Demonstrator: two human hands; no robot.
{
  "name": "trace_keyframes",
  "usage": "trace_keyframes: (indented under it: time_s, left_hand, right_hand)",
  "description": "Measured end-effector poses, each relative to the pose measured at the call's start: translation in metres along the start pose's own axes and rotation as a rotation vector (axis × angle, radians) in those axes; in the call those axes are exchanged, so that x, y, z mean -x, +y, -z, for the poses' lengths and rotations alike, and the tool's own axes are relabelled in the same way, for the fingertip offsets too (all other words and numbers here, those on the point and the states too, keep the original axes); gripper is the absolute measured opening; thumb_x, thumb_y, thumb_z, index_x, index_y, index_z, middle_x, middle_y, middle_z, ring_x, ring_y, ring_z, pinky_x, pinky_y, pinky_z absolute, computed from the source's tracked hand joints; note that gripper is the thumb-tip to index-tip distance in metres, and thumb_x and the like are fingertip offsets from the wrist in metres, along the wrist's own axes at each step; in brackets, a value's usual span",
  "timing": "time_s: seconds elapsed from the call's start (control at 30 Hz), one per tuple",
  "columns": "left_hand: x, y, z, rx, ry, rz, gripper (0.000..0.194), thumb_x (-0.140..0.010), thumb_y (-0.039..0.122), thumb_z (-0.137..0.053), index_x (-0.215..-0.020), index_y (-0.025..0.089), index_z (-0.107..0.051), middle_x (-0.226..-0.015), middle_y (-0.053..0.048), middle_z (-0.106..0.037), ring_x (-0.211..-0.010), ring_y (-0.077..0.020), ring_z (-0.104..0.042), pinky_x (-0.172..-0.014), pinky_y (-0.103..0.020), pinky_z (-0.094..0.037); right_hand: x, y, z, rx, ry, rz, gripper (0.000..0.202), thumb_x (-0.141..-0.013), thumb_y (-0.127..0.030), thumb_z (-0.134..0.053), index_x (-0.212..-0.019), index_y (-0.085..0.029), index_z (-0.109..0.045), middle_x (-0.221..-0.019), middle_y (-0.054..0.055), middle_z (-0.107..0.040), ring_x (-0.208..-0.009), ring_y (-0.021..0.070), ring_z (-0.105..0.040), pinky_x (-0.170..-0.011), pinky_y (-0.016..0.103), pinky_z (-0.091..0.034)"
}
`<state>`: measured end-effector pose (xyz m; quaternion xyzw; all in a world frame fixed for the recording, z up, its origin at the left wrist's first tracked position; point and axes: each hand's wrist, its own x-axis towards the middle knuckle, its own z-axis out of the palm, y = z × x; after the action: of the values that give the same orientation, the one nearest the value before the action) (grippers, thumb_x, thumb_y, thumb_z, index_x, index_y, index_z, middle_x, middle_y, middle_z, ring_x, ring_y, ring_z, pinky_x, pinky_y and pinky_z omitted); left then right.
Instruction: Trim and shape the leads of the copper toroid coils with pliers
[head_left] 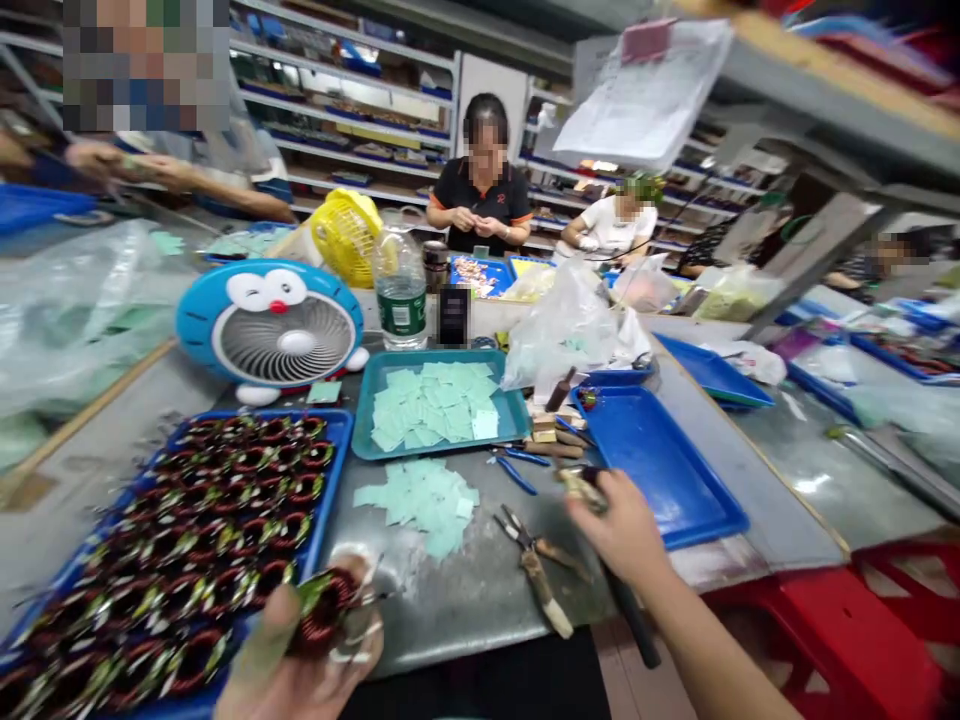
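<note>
My left hand (300, 640) is closed around a copper-wound ring coil (328, 606) with a green-and-yellow piece on it, low at the front edge of the bench. My right hand (621, 525) is closed at the near left corner of a blue tray (660, 450). Its fingers are on a blurred dark and tan thing (581, 488) that I cannot make out. A black rod (634, 615) passes below this hand. Pliers with worn handles (534, 570) lie open between my hands. To the left, a blue tray (341, 470) holds rows of similar ring coils (202, 530).
Pale green squares fill a teal tray (360, 430), and more squares (424, 500) lie before it. Blue-handled pliers (517, 473) rest beside it. Behind stand a cartoon-faced fan (292, 340), a water bottle (401, 290) and a plastic bag (562, 320). Several people sit beyond. A red stool (840, 640) is at right.
</note>
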<state>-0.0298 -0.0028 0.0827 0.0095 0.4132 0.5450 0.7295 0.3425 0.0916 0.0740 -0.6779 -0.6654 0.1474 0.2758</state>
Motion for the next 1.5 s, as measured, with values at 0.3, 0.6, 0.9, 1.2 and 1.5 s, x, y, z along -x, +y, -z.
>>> trace_keyframes:
  time_s: [0.3, 0.6, 0.9, 1.2, 1.5]
  left_hand:
    - [-0.009, 0.01, -0.026, -0.88, -0.293, -0.33, 0.076, -0.053, 0.067, -0.093, -0.107, 0.02, -0.067, -0.09, -0.002, -0.059, -0.075, -0.0152, -0.048, -0.065, -0.024, -0.035]
    - [0.0, 0.004, -0.033, -0.726, -0.41, -0.348, 0.057, -0.076, 0.072, -0.075, -0.097, 0.02, -0.065, -0.118, -0.013, -0.064, -0.12, -0.0344, -0.054, -0.093, -0.038, -0.041]
    - [0.005, 0.003, -0.033, -0.846, -0.415, -0.055, 0.049, -0.081, 0.054, -0.08, -0.101, 0.02, -0.053, -0.1, -0.007, -0.068, -0.089, -0.025, -0.068, -0.074, -0.033, -0.049]
    - [0.005, -0.007, -0.037, -0.718, -0.411, -0.064, 0.057, -0.08, 0.06, -0.079, -0.109, 0.02, -0.051, -0.095, -0.001, -0.061, -0.072, -0.0175, -0.067, -0.066, -0.028, -0.042]
    - [0.008, 0.001, -0.023, -0.637, -0.51, -0.056, 0.077, -0.073, 0.06, -0.086, -0.128, 0.023, -0.048, -0.101, -0.006, -0.065, -0.081, -0.0158, -0.062, -0.075, -0.028, -0.044]
  right_hand:
    - [0.089, -0.054, 0.001, -1.495, -0.518, -0.592, 0.06, -0.085, -0.064, -0.061, -0.127, -0.021, -0.064, -0.105, 0.012, -0.07, -0.089, 0.0279, -0.068, -0.073, 0.039, -0.055]
    - [0.095, -0.072, -0.001, -1.381, -0.702, -0.639, 0.062, -0.072, -0.047, -0.081, -0.124, -0.017, -0.066, -0.115, 0.015, -0.069, -0.102, 0.0291, -0.068, -0.085, 0.038, -0.053]
    - [0.067, -0.083, 0.034, -0.646, -0.649, -0.222, 0.047, -0.09, -0.056, -0.071, -0.124, -0.024, -0.067, -0.111, 0.007, -0.068, -0.11, 0.0266, -0.059, -0.096, 0.035, -0.047]
    - [0.1, -0.106, -0.031, -1.001, -0.679, -0.385, 0.056, -0.088, -0.062, -0.071, -0.124, -0.02, -0.065, -0.106, 0.007, -0.067, -0.089, 0.0185, -0.06, -0.081, 0.029, -0.05]
    - [0.107, -0.086, -0.01, -0.874, -0.689, -0.448, 0.055, -0.085, -0.063, -0.072, -0.119, -0.02, -0.068, -0.103, 0.007, -0.067, -0.093, 0.0217, -0.063, -0.083, 0.032, -0.051]
